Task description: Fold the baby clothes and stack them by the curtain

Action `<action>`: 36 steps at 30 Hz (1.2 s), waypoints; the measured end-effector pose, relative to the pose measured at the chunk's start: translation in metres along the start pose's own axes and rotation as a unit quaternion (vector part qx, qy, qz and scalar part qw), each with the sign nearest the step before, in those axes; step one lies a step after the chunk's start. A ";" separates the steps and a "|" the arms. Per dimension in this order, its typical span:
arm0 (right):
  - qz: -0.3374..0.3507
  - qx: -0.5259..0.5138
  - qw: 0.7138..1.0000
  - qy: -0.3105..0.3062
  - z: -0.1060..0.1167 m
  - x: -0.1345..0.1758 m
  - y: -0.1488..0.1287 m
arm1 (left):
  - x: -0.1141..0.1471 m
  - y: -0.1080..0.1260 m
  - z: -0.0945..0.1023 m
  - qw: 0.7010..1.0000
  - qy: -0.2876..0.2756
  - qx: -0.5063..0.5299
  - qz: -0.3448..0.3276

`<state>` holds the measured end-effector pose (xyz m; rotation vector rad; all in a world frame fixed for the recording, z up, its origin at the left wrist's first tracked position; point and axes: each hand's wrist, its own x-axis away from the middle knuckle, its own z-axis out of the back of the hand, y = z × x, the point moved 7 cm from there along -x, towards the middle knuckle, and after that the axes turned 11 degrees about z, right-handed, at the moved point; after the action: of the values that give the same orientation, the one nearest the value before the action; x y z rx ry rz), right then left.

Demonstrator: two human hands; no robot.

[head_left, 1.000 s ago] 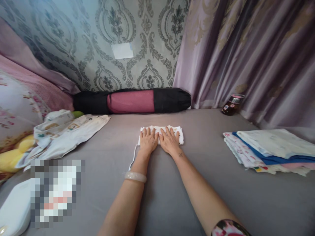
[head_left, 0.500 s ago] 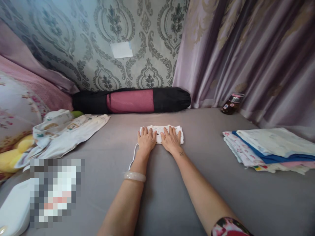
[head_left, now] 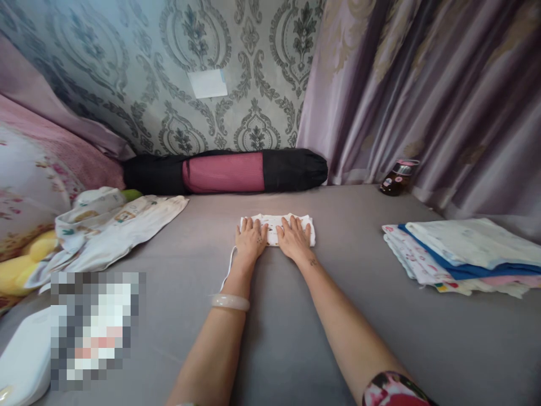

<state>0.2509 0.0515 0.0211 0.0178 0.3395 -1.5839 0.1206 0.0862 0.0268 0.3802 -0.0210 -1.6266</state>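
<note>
A small white cloth (head_left: 273,224) with dark printed marks lies folded into a flat oblong on the grey bed sheet (head_left: 287,316). My left hand (head_left: 252,237) rests palm down on its left end, fingers stretched out and slightly spread. On its right end my right hand (head_left: 295,237) lies flat in the same way. Both thumbs point inward, and a strip of the print shows between them. A white cord (head_left: 230,265) runs along beside my left wrist, above a pale bangle (head_left: 230,302). The cloth's parts under my palms are hidden.
Folded fabrics (head_left: 465,248) are stacked at the right. A dark bottle (head_left: 396,177) stands by the curtain (head_left: 372,101). Against the wall lies a black and pink rolled bag (head_left: 224,172). Loose clothing (head_left: 114,231), a yellow plush thing (head_left: 25,262) and a white case (head_left: 29,352) are at the left.
Both hands stay flat on the folded cloth, almost unmoved. The whole view has shifted by only a few pixels.
</note>
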 end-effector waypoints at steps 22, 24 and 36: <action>-0.070 0.022 0.997 -0.002 0.011 -0.001 0.032 | -0.009 -0.029 -0.002 0.998 -0.035 0.016 0.056; -0.078 0.028 0.996 -0.013 0.007 0.000 0.037 | -0.010 -0.033 -0.004 0.996 -0.052 0.016 0.066; -0.039 0.023 0.999 -0.002 0.014 -0.003 0.020 | -0.010 -0.027 0.009 0.997 -0.036 0.029 0.058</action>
<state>0.2739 0.0508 0.0310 0.0370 0.3045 -1.6682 0.0930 0.0966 0.0307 0.3584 -0.1436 -1.5270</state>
